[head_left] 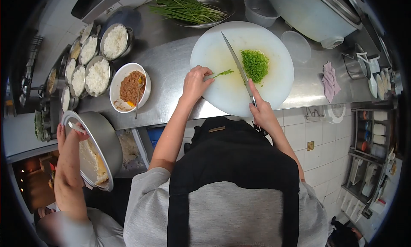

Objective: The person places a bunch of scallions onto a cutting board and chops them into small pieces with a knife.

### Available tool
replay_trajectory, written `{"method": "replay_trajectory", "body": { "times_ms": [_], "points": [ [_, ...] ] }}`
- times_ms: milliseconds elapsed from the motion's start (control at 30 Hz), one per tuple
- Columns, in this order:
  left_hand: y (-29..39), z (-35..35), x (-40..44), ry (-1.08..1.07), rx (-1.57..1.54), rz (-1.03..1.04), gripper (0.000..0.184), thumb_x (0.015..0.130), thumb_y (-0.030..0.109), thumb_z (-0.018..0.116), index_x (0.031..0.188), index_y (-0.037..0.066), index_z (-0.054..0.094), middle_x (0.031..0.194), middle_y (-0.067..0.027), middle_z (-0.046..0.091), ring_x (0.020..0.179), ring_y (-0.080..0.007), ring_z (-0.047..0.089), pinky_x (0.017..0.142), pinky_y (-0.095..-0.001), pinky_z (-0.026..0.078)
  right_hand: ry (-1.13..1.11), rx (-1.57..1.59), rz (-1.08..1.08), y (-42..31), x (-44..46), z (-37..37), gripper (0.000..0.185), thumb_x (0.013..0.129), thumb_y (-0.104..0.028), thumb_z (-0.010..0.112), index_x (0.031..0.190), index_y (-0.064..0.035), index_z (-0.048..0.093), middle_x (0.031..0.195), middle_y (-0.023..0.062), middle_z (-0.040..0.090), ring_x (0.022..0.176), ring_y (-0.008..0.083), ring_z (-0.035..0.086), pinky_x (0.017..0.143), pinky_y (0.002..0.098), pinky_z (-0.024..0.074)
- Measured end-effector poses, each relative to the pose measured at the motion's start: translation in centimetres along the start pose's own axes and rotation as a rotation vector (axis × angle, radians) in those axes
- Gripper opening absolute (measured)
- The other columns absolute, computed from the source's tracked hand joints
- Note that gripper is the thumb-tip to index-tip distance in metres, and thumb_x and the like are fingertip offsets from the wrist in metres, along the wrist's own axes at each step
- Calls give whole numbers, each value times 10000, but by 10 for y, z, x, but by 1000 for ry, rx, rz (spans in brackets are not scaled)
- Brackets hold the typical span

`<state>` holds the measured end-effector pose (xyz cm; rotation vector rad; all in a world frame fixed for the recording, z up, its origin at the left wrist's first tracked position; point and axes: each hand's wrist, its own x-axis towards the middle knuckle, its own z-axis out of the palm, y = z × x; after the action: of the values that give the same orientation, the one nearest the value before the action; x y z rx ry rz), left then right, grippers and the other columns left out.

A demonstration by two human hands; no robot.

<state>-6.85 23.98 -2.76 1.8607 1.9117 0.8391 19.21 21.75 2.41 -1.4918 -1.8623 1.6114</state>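
A round white cutting board (274, 93) lies on the steel counter in front of me. In my right hand (263, 114) is the handle of a long kitchen knife (234, 56), its blade slanting up and left over the board. My left hand (197, 82) pinches a short bunch of chives (223, 73) at the board's left side, the green ends toward the blade but apart from it. Right of the blade sits a heap of finely chopped chives (255, 64).
Whole chives (184, 9) fill a metal bowl behind the board. To the left stand a white bowl of minced meat (132, 88) and several rice bowls (97, 76). A co-worker's hands tilt a large rice pot (102, 131). A pink cloth (330, 81) lies right.
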Motion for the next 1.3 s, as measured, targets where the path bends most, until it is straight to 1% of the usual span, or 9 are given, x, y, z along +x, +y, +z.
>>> {"method": "replay_trajectory", "body": {
  "times_ms": [167, 267, 400, 500, 700, 767, 1000, 1067, 1300],
  "points": [
    [-7, 2, 7, 8, 133, 149, 70, 815, 63, 671, 831, 0, 646, 795, -141, 631, 742, -263, 645, 677, -381, 506, 112, -162, -227, 27, 14, 6, 811, 863, -1, 452, 1564, -241, 123, 1131, 335, 610, 889, 490, 613, 848, 519, 451],
    [-13, 4, 24, 49, -10, 114, 79, 830, 87, 649, 811, 14, 625, 800, -152, 623, 796, -328, 617, 722, -436, 488, 54, -82, -154, 13, 6, 1, 822, 853, -6, 456, 1565, -233, 114, 1008, 342, 627, 848, 483, 618, 817, 526, 447],
    [21, 5, 40, -36, -9, 120, 81, 840, 96, 654, 838, 18, 630, 840, -149, 639, 832, -333, 620, 730, -437, 484, 55, -128, -128, 23, 12, 5, 822, 852, -10, 455, 1564, -234, 113, 914, 334, 633, 825, 482, 616, 804, 531, 447],
    [21, 19, 45, -53, 97, 164, 102, 838, 83, 657, 868, -12, 636, 831, -156, 636, 785, -302, 631, 714, -404, 495, 148, -168, -304, 36, 16, 9, 819, 852, -15, 454, 1564, -237, 115, 871, 328, 629, 806, 482, 613, 789, 531, 447],
    [21, 20, 36, -90, 85, 171, 142, 809, 95, 689, 921, 10, 670, 854, -150, 641, 834, -312, 635, 757, -411, 498, 145, -167, -310, 34, 17, 9, 815, 856, -16, 456, 1564, -238, 117, 903, 339, 630, 836, 489, 615, 809, 534, 444],
    [25, 15, 29, -55, 67, 221, 137, 799, 98, 697, 904, 14, 673, 860, -146, 639, 849, -316, 621, 762, -422, 491, 85, -175, -184, 25, 14, 6, 820, 862, 1, 461, 1566, -260, 131, 1231, 319, 579, 976, 493, 607, 895, 478, 449],
    [22, 37, 21, 66, -65, 148, 134, 761, 67, 722, 873, 10, 677, 863, -135, 636, 854, -318, 600, 782, -408, 493, 89, -194, -232, 21, 12, 13, 807, 870, 6, 487, 1563, -238, 155, 1086, 346, 618, 983, 500, 602, 894, 491, 438],
    [19, 40, 21, 97, -64, 142, 126, 772, 66, 716, 880, 12, 682, 859, -128, 639, 847, -303, 612, 763, -401, 500, 125, -213, -363, 19, 13, 17, 773, 860, 9, 465, 1555, -184, 186, 902, 335, 632, 842, 495, 614, 810, 537, 446],
    [19, 41, 20, 128, -98, 148, 79, 776, 52, 702, 847, 21, 691, 838, -118, 646, 839, -298, 624, 745, -392, 506, 161, -260, -440, 8, 13, 21, 765, 862, 43, 471, 1551, -154, 205, 888, 327, 636, 827, 486, 618, 804, 530, 450]
  ]
}}
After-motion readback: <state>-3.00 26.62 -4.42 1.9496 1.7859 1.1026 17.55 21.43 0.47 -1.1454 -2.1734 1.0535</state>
